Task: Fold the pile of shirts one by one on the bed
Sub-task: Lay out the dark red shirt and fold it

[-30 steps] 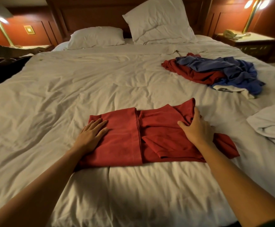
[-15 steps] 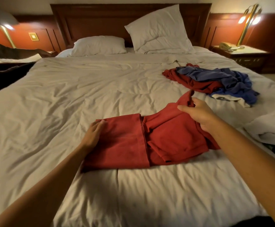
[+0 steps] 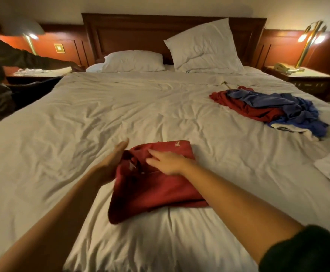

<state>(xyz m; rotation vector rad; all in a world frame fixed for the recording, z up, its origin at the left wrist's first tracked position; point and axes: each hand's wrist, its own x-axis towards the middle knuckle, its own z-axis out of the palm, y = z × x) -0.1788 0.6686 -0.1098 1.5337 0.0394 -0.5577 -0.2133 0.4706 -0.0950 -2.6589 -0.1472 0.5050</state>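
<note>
Red shirt [image 3: 160, 189] lies part-folded on the bed [image 3: 121, 114], directly in front of the person, with its long axis running from near-left to far-right. Right hand [image 3: 168, 161] rests flat on its far half, fingers straight, grasping nothing. Left hand [image 3: 111, 161] stands edge-on at the shirt's left side by the collar, palm inward, released. Judgement: both hands are placed for squaring or the next fold. Unfolded pile of shirts [image 3: 268, 108] lies well apart, far right, on the right hand's side.
</note>
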